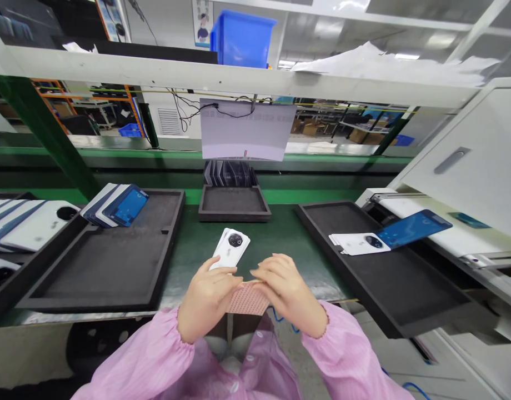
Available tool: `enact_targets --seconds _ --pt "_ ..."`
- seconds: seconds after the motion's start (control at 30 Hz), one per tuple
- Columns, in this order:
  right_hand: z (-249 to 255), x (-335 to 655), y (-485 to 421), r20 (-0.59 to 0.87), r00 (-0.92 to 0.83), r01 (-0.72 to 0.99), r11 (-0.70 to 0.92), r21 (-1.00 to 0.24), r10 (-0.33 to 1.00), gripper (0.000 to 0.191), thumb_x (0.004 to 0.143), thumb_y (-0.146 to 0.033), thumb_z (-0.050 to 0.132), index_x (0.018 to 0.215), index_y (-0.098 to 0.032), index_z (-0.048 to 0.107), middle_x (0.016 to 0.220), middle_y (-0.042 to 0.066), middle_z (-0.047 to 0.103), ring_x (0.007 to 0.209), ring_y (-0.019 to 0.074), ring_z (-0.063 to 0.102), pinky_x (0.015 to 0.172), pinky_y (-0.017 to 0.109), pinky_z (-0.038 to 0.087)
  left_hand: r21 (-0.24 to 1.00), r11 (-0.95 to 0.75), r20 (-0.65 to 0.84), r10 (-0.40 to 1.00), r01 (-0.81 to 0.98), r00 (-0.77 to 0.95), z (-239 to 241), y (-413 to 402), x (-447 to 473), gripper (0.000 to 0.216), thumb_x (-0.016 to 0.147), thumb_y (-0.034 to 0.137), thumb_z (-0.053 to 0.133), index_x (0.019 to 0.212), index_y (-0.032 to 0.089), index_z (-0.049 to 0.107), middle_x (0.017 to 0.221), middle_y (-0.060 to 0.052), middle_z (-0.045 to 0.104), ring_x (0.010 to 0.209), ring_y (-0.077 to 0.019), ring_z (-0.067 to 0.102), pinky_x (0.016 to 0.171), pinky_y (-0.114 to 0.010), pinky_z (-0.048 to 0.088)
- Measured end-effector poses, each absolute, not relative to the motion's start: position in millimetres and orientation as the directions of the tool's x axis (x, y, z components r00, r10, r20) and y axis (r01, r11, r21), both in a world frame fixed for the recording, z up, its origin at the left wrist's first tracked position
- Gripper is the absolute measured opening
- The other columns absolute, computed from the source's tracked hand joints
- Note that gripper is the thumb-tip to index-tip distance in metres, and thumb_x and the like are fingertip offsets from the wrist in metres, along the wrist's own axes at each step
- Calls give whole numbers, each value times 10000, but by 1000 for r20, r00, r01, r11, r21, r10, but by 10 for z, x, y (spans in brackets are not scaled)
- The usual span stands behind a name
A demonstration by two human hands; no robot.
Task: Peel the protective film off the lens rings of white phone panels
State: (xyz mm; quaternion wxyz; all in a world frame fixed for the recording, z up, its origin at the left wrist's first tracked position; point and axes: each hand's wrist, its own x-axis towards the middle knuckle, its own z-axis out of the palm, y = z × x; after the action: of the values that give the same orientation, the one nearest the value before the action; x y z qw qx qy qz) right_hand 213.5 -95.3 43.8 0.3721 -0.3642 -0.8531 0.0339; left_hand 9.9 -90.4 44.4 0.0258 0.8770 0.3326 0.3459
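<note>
My left hand (208, 297) is closed around a small stack of white phone back covers (230, 248) with a round black camera ring, held tilted above the green bench. My right hand (286, 291) has its fingers curled and pinches the top edge of a pink dotted cloth or pad (249, 300) that lies between both hands. Both wrists wear pink sleeves.
A large black tray (109, 266) at left carries several blue-filmed covers (118, 205). A small black tray (234, 205) sits at the back centre. The right tray (389, 283) bears white covers (357, 243) and a blue-filmed one (414, 228). More white covers (34, 225) lie far left.
</note>
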Motion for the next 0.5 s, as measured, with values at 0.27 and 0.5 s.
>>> enact_targets --seconds 0.27,0.5 --pt "410 2309 -962 650 -427 570 745 -346 629 163 840 -155 528 962 -233 602 776 33 637 803 190 579 822 443 417 338 -759 533 642 557 551 439 -874 5 197 862 136 472 932 204 643 877 -4 726 997 -178 631 1048 -453 298" --pt "344 2390 -986 670 -353 526 731 -436 653 195 819 -109 545 969 -212 612 787 47 625 777 187 569 705 375 466 411 -727 523 683 551 511 412 -848 -53 216 871 166 462 970 223 646 917 -16 722 1055 -204 603 1056 -494 263"
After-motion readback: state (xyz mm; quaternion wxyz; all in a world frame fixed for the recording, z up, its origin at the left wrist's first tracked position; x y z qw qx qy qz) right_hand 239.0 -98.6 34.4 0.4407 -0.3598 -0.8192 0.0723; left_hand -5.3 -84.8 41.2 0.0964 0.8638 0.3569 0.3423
